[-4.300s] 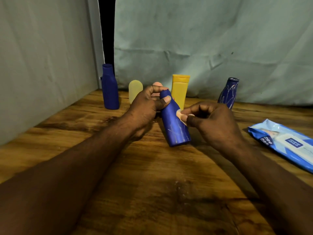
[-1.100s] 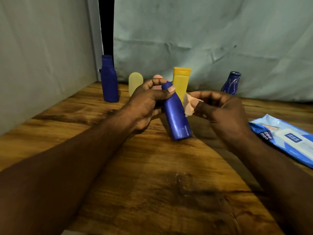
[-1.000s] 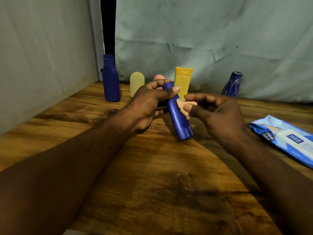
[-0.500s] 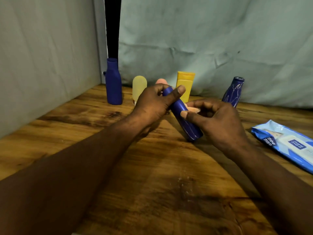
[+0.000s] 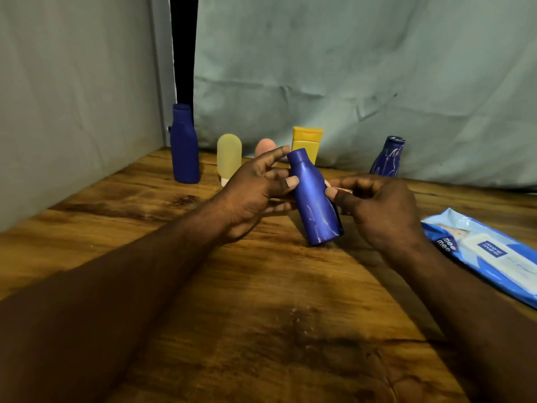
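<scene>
A creased grey cloth backdrop (image 5: 348, 68) fills the upper frame, and a wooden table (image 5: 261, 315) fills the lower. A blue wipes pack (image 5: 488, 254) lies flat at the right edge, well apart from the hands. Along the back stand a tall blue bottle (image 5: 184, 146) at centre left, a translucent yellow bottle (image 5: 229, 154), a yellow tube (image 5: 306, 141) and a streaked blue bottle (image 5: 388, 157). A pink rounded thing (image 5: 265, 145) is half hidden behind the left hand (image 5: 255, 196).

That hand grasps the held blue bottle (image 5: 315, 205) at frame centre, with the thumb on its front and the fingers behind its neck. The bottle's long axis tilts, the cap pointing up and slightly left and the base down and right, close over the table. The right hand (image 5: 380, 210) pinches a pale scrap (image 5: 344, 189) in curled fingers, its thumb tip against the bottle's side.
</scene>
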